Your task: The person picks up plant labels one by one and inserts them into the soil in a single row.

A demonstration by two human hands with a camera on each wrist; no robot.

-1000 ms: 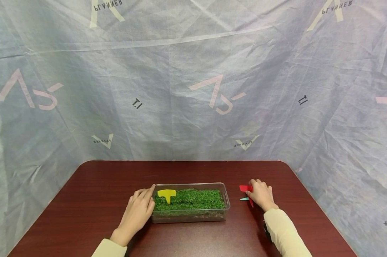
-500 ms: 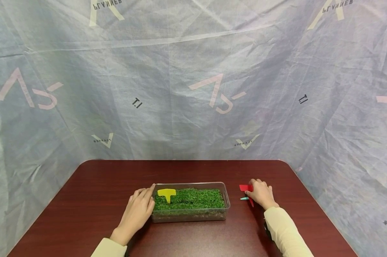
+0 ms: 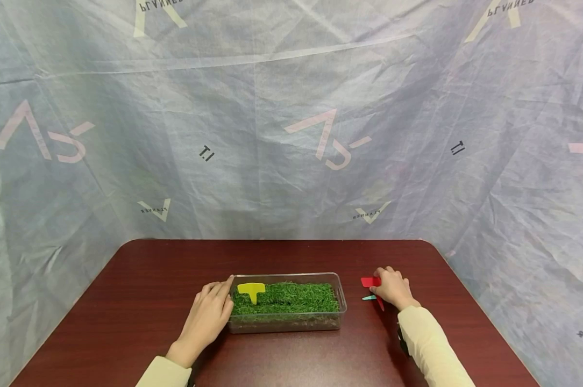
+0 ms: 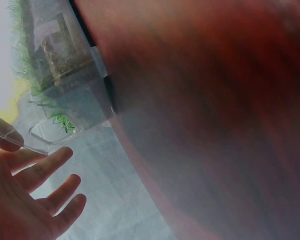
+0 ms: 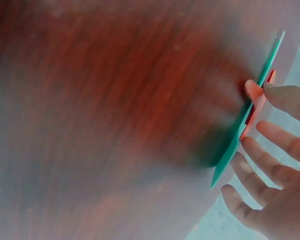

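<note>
A clear plastic box [image 3: 284, 323] of green grass [image 3: 296, 298] stands mid-table, with a yellow T-shaped plant label [image 3: 251, 291] upright at its left end. My left hand [image 3: 206, 314] rests against that end, fingers extended and fingertips at the rim. To the right of the box, my right hand [image 3: 393, 287] pinches a red T-shaped plant label [image 3: 370, 281] between thumb and fingers. Just under it lies a teal plant label [image 5: 229, 152], largely hidden by the hand in the head view. The right wrist view shows both labels close together beside the fingers.
The dark reddish wooden table [image 3: 291, 363] extends around the box. Grey printed cloth [image 3: 257, 123] hangs behind the table and along both sides. A gap of bare table separates the box from the red and teal labels.
The head view has tilted slightly, shifting everything a little. Both hands stay nearly in place, the left at the box and the right at the red label.
</note>
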